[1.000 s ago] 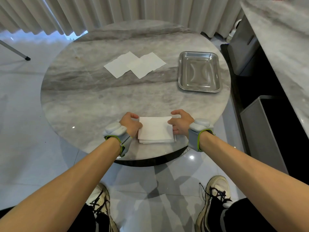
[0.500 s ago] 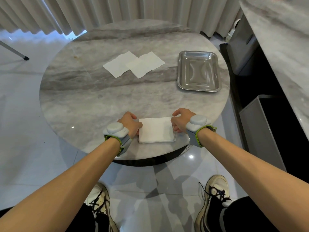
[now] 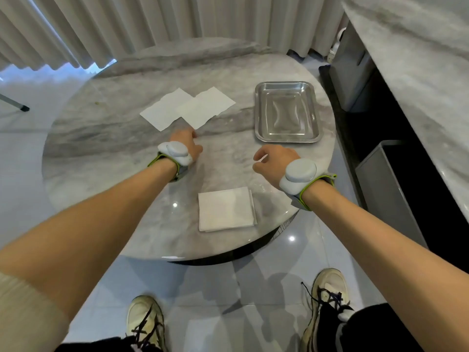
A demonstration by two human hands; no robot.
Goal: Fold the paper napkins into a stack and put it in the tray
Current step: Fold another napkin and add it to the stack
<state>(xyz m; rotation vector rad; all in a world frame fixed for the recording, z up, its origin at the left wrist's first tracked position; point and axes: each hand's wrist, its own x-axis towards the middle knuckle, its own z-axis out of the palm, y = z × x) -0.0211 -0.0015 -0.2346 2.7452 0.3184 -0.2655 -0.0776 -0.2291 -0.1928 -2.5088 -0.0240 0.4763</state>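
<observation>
Napkins unfolded: two white square paper napkins (image 3: 195, 107), overlapping on round grey marble table (image 3: 101, 148); near corner at left hand's 12 o'clock.
Tray: rectangular steel tray (image 3: 286, 115), right hand's 12 o'clock, apart.
Stack: folded white napkin stack (image 3: 225, 209), 6 o'clock, untouched.
Left hand (image 3: 186, 146): nearer, curled loosely, empty.
Right hand (image 3: 272, 161): curled loosely, empty.
Path: unobstructed.

A round counter (image 3: 101, 148) of pale grey marble, banded with darker grey veins, carries white paper napkins: a folded stack (image 3: 225, 209) and two flat sheets (image 3: 167, 110). The tray (image 3: 259, 110) is shiny silver metal. Both wristbands (image 3: 299, 179) are light grey edged in lime green. Pleated curtains (image 3: 152, 21) are off-white, the floor (image 3: 228, 288) is glossy pale grey, and the shoes (image 3: 144, 318) are cream with black laces.
</observation>
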